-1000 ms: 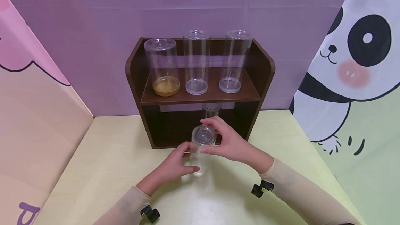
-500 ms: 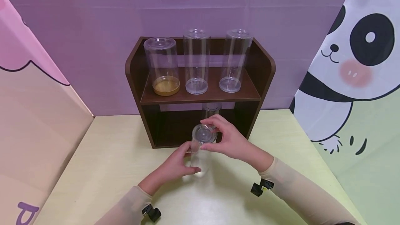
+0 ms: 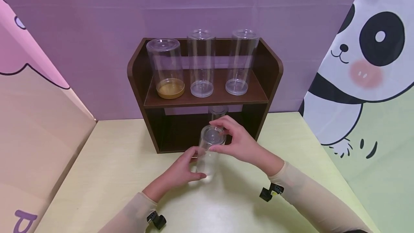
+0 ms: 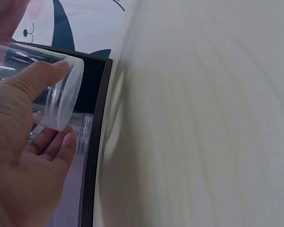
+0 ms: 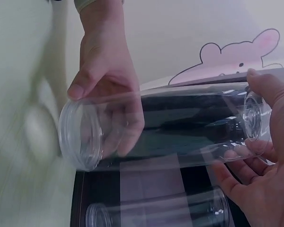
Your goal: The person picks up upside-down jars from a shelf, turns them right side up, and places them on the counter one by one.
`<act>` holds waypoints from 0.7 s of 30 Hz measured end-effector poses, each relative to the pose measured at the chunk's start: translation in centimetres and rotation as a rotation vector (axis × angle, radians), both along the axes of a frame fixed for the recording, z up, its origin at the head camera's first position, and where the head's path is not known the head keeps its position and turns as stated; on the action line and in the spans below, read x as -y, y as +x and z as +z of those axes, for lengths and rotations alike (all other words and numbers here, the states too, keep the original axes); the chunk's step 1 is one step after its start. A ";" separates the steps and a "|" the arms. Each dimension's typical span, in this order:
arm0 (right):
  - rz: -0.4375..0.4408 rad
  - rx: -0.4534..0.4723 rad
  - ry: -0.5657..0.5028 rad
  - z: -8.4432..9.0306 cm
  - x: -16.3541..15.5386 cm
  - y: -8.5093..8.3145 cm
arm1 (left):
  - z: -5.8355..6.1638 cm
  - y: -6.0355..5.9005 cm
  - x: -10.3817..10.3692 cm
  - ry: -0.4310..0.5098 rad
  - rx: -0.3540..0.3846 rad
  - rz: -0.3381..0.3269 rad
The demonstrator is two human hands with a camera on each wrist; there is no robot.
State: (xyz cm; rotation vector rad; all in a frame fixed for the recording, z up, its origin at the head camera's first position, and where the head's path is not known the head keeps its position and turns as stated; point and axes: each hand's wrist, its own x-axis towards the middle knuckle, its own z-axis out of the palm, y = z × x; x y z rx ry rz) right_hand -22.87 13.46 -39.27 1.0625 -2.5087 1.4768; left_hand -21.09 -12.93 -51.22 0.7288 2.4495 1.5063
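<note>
In front of the shelf's lower opening, both hands hold a tall clear plastic jar (image 3: 209, 159), its ridged clear lid (image 5: 80, 137) at the lower end. My left hand (image 3: 182, 170) grips the jar low down near the lid, thumb on the near side and fingers behind. Up at the top, my right hand (image 3: 237, 140) pinches the round closed end between thumb and fingers. The left wrist view shows the lid end (image 4: 66, 94) raised off the table beside the shelf's front edge. Behind it, another clear jar (image 3: 219, 112) stands in the lower compartment, partly hidden by the right hand.
The dark brown two-tier shelf (image 3: 207, 103) stands against the purple backdrop. Along its upper tier are a wide clear jar with a gold lid (image 3: 170, 89) and two slimmer jars, a middle one (image 3: 201, 64) and a right one (image 3: 240, 64). A pale wooden table (image 3: 113, 168) lies beneath.
The held jar has shifted slightly forward and to the right, toward the shelf's lower opening. Both hands keep their hold; the jars on the shelf have stayed put.
</note>
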 end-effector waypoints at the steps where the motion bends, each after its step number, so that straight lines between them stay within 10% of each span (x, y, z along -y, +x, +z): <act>1: 0.003 0.012 -0.011 -0.1 -0.2 -0.1 | 0.0 0.0 0.2 -0.002 -0.007 0.003; 21: 0.094 0.192 -0.004 -3.9 -6.0 -1.7 | 4.3 -1.0 7.0 0.104 -0.225 0.049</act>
